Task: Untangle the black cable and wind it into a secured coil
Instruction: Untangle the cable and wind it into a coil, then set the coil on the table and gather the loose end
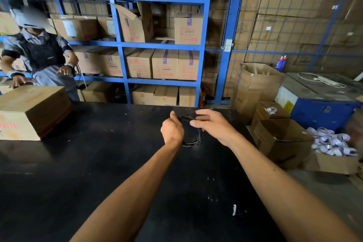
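Observation:
The black cable (193, 141) is gathered into a round coil of several loops, held just above the far part of the black table (98, 163). My left hand (171, 128) grips the coil's left side with closed fingers. At the coil's upper right edge, my right hand (213, 124) pinches the cable between thumb and fingertips. The black table behind the coil makes its strands hard to tell apart.
A cardboard box (29, 110) stands at the table's far left, with another person (41, 55) behind it. Blue shelving (121, 45) full of cartons lines the back. Open boxes (279, 135) sit on the floor at the right. A white scrap (234, 209) lies near me.

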Demonstrator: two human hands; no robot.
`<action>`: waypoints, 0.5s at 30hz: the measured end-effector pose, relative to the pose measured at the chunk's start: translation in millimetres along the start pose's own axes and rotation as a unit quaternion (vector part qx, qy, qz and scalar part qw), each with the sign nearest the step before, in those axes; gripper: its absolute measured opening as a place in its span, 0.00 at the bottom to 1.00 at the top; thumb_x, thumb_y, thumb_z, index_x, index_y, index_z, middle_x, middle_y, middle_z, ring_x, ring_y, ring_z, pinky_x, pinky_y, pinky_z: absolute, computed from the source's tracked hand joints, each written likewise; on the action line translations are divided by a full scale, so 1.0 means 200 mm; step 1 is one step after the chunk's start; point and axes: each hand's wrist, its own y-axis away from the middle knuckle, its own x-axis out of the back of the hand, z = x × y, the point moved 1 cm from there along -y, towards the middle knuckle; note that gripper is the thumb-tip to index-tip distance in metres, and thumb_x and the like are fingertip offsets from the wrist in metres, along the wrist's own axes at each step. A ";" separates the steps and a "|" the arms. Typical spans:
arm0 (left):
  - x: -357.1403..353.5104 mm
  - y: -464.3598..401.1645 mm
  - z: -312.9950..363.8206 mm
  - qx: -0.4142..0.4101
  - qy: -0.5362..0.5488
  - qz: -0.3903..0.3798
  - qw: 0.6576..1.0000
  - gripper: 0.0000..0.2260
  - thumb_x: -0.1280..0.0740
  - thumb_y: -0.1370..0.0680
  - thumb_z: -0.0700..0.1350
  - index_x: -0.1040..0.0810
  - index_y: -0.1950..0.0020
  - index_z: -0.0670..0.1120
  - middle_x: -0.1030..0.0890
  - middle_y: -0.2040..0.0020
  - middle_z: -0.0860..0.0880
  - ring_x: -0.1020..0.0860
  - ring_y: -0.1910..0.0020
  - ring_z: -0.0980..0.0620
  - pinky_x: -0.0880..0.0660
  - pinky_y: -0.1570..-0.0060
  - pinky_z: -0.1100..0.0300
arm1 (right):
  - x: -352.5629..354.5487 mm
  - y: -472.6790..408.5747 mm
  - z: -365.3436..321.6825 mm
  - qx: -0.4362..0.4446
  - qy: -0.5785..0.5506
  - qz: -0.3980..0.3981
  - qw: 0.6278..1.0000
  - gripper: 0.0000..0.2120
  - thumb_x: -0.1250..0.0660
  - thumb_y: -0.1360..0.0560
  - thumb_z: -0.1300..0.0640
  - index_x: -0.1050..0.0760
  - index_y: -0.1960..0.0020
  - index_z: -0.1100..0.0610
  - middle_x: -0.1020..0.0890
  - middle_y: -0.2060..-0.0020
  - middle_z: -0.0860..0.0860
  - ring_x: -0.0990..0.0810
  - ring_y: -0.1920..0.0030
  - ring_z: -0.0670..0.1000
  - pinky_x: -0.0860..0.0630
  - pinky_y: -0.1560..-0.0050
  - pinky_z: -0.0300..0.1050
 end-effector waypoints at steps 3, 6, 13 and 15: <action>-0.02 -0.03 -0.03 0.056 0.063 0.012 0.996 0.29 0.49 0.16 0.57 0.20 0.51 0.36 0.16 0.52 0.38 0.18 0.54 0.39 0.20 0.49 0.47 | -0.01 0.03 0.08 0.017 -0.080 0.087 0.993 0.22 0.22 0.27 0.55 0.20 0.34 0.54 0.16 0.45 0.48 0.18 0.46 0.45 0.24 0.51 0.35; -0.05 -0.04 -0.06 0.067 0.113 0.018 0.991 0.26 0.47 0.17 0.58 0.22 0.59 0.39 0.17 0.60 0.40 0.18 0.59 0.39 0.19 0.53 0.42 | 0.00 0.05 0.13 0.030 -0.128 0.124 0.984 0.10 0.24 0.26 0.59 0.15 0.44 0.57 0.12 0.51 0.52 0.14 0.51 0.47 0.21 0.59 0.32; -0.09 0.01 -0.06 -0.003 0.112 -0.059 0.992 0.22 0.40 0.19 0.56 0.32 0.68 0.45 0.29 0.72 0.49 0.29 0.73 0.49 0.27 0.68 0.53 | 0.07 0.02 0.12 0.148 0.063 0.164 0.973 0.07 0.28 0.23 0.61 0.13 0.47 0.53 0.14 0.52 0.47 0.17 0.54 0.38 0.24 0.46 0.29; -0.10 0.02 -0.04 -0.019 0.099 -0.076 0.992 0.20 0.39 0.20 0.55 0.32 0.68 0.45 0.29 0.73 0.48 0.29 0.73 0.48 0.27 0.69 0.52 | 0.07 0.02 0.12 0.205 0.162 0.185 0.947 0.06 0.27 0.23 0.60 0.13 0.47 0.55 0.18 0.48 0.48 0.21 0.51 0.40 0.29 0.45 0.27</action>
